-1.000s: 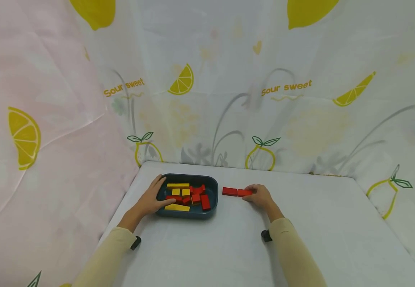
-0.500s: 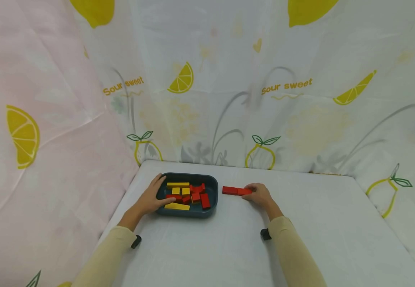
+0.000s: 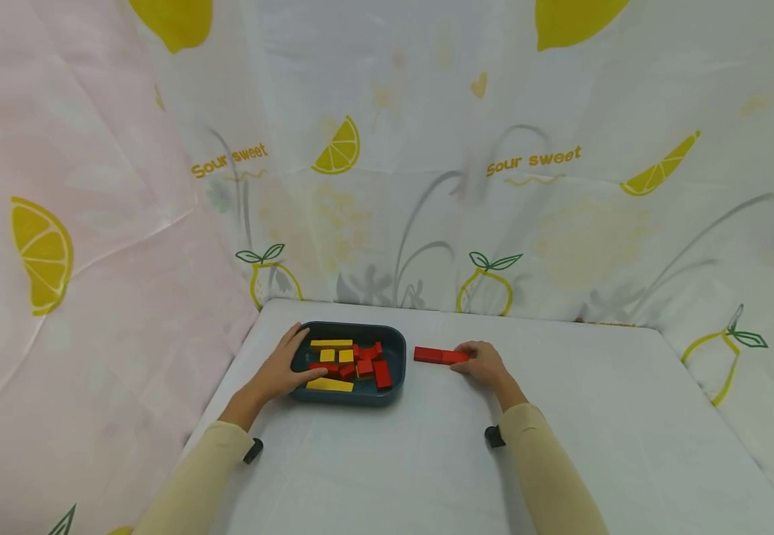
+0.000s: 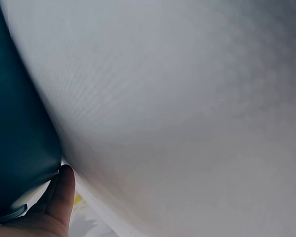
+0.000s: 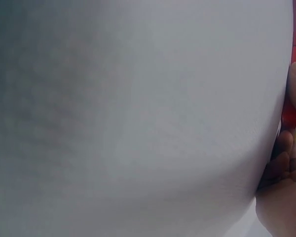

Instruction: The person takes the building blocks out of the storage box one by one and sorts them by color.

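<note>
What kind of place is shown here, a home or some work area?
Probably a small staged tabletop booth, not a lived-in room. A white table is closed in by lemon-print curtains on the back and sides, and it bears only a dark tray of blocks and two red blocks beside it.

White-covered table [image 3: 427, 461] carries a dark blue tray [image 3: 396, 349] and apparently 2 red blocks [image 3: 440, 356] end to end.

Head view high, facing down at table [image 3: 427, 461]; 2 wrist views pressed near cloth.
</note>
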Motion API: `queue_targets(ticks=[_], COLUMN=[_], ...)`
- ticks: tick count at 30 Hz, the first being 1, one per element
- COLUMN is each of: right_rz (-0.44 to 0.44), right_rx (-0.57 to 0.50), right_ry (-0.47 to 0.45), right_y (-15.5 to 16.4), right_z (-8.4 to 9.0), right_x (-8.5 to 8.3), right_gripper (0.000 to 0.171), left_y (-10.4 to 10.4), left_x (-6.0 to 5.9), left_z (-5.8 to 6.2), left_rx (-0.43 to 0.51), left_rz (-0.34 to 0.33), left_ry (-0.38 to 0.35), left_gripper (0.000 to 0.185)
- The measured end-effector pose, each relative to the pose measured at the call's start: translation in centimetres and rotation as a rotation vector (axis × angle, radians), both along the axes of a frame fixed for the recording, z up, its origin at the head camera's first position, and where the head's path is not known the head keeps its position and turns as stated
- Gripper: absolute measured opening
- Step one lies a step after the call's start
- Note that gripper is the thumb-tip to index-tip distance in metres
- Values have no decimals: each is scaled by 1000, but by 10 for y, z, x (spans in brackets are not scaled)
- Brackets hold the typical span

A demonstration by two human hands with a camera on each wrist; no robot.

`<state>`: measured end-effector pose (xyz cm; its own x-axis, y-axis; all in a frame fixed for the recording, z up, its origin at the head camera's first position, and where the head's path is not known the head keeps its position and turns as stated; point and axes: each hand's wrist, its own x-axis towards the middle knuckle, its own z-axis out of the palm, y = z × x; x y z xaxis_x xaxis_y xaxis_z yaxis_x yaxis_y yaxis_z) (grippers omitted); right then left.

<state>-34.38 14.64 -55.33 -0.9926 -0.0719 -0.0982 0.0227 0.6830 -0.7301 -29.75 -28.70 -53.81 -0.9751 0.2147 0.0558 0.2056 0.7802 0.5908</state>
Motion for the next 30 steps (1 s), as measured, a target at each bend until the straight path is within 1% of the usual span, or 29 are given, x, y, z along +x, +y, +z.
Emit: queue_targets(ticks=[8,18,23,27,30], right_rz=[-8,19,13,21,32], right_rx=[-17,4,4,-8,2], right_ry=[-18,16,7,7,21], right_y=[-1,-3,-2,-1,-2], right_z=[0,0,-2,2,5], right_x=[0,-1,-2,1,3], right_gripper=[34,33,33,33,33], left_y=[0,1,0,1,1], left_x=[-1,-1,-1,0,0], left_z=[0,0,0,0,0], left_rx=[7,4,0,3,10], left_rz=[4,3,2,3,10], left_ry=[-2,3,5,2,-5], left_gripper=[106,105,105,104,104])
